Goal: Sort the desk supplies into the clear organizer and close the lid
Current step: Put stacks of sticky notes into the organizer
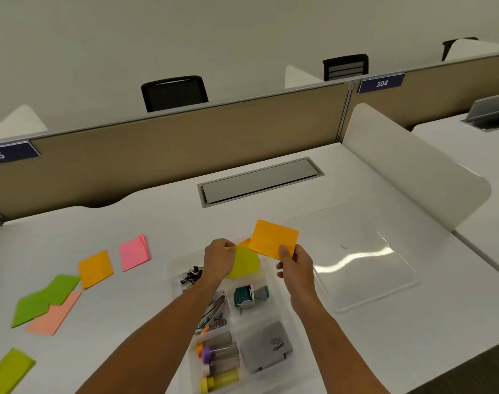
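The clear organizer [282, 301] lies open on the white desk, holding black binder clips [190, 275], metal clips [214, 311], a teal tape dispenser [249, 295], a grey stapler [266, 346] and several highlighters [219, 362]. My right hand [295, 267] pinches an orange sticky pad [272, 238] above the organizer's far end. My left hand [218, 261] pinches a yellow-green sticky pad [245, 263] over the far compartment. The clear lid [364, 268] lies flat to the right of the organizer.
Loose sticky pads lie on the desk at left: pink [134, 252], orange [95, 268], green [45, 300], salmon [53, 315] and yellow-green [8, 371]. A grey cable hatch [259, 182] sits behind the organizer. A white side divider [413, 166] bounds the desk at right.
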`<state>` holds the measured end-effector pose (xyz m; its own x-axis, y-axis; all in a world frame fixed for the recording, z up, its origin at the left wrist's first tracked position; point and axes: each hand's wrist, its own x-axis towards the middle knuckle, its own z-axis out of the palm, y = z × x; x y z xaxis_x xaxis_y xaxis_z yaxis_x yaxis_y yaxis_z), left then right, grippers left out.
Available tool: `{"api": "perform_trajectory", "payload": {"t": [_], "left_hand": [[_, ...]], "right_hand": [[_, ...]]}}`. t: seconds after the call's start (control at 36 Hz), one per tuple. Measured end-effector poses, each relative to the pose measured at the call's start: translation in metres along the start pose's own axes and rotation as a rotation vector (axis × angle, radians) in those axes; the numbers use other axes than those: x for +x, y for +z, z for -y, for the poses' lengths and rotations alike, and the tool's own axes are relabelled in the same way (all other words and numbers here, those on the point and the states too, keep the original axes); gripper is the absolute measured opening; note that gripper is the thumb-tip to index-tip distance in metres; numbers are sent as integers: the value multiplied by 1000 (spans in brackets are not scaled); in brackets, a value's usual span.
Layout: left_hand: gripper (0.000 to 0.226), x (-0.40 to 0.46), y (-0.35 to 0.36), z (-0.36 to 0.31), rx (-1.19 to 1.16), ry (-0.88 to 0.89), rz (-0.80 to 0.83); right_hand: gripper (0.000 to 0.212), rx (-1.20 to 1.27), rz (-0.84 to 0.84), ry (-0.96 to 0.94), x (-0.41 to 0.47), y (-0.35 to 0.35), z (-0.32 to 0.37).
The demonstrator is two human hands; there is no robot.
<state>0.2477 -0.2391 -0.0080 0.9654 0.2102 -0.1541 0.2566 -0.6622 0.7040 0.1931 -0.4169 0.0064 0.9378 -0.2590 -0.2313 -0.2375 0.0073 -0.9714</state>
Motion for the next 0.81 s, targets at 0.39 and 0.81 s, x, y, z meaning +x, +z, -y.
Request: {"api": "perform_trajectory", "payload": {"t": [0.39, 0.81], "left_hand": [[27, -2, 1, 5, 359, 114, 209], [27, -31, -45, 26, -32, 75, -55]], "right_hand": [[18, -49, 45, 9, 0, 0, -3], [16, -241, 139, 20, -7, 17, 4]]}}
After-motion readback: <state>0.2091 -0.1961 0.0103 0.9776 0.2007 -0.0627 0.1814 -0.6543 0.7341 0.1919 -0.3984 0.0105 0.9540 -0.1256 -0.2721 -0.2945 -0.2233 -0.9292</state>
